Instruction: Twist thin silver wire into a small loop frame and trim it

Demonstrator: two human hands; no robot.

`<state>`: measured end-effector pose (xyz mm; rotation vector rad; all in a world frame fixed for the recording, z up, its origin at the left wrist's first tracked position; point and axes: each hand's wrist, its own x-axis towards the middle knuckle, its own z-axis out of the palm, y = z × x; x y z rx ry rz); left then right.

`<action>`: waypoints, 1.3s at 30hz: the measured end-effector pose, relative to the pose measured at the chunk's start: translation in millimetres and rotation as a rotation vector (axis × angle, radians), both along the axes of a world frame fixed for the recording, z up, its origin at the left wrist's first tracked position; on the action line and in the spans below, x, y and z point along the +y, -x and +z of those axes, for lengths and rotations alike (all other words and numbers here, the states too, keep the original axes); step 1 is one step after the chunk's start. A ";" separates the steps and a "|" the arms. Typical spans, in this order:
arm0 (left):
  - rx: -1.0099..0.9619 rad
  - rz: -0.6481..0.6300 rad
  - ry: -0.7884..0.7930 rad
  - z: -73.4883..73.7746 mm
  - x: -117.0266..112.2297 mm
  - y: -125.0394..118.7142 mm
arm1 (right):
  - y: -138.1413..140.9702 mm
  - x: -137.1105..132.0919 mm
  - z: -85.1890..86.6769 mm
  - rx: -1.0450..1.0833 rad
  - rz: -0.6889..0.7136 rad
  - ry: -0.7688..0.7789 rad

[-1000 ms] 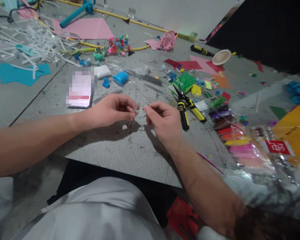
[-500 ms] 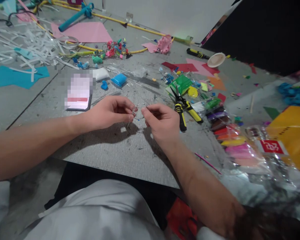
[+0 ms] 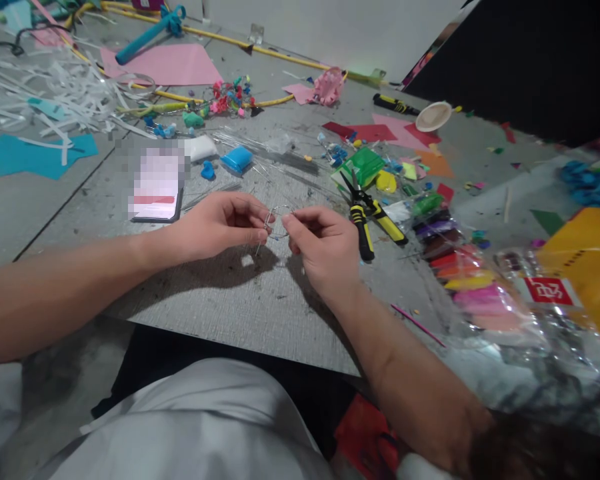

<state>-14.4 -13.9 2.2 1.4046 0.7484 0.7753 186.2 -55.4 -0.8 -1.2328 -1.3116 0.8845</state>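
Observation:
A thin silver wire loop hangs between my two hands just above a grey board. My left hand pinches the loop's left side with thumb and fingertips, where the wire ends cross and stick down. My right hand pinches the loop's right side, fingers curled in. The two hands are almost touching.
Yellow-handled pliers lie just right of my right hand. A phone lies to the left. Packs of coloured clay, a blue clay lump, paper scraps, white paper strips and a yellow tube litter the floor.
My hands have drawn slightly closer together on the wire loop. The view has shifted a little; nothing else has moved.

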 end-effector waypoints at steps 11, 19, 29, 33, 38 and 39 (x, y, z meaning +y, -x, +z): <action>0.037 -0.002 0.013 1.7 -0.4 0.7 | -2.6 0.9 -0.3 -0.088 -0.027 0.011; 0.039 0.006 -0.002 2.4 -0.3 0.7 | 1.2 -4.2 2.4 -0.159 -0.067 -0.090; 0.090 0.012 -0.009 6.6 -2.1 0.9 | -1.9 -6.0 5.0 -0.216 -0.064 -0.128; 0.082 -0.006 0.005 6.2 -1.8 1.0 | -6.3 -1.8 3.7 -0.203 -0.033 -0.108; 0.050 0.006 0.010 3.8 -1.8 0.9 | -4.9 -0.7 3.3 -0.139 -0.024 -0.051; 0.047 0.005 0.012 3.6 -1.8 0.8 | -4.1 -1.0 3.4 -0.126 -0.023 -0.042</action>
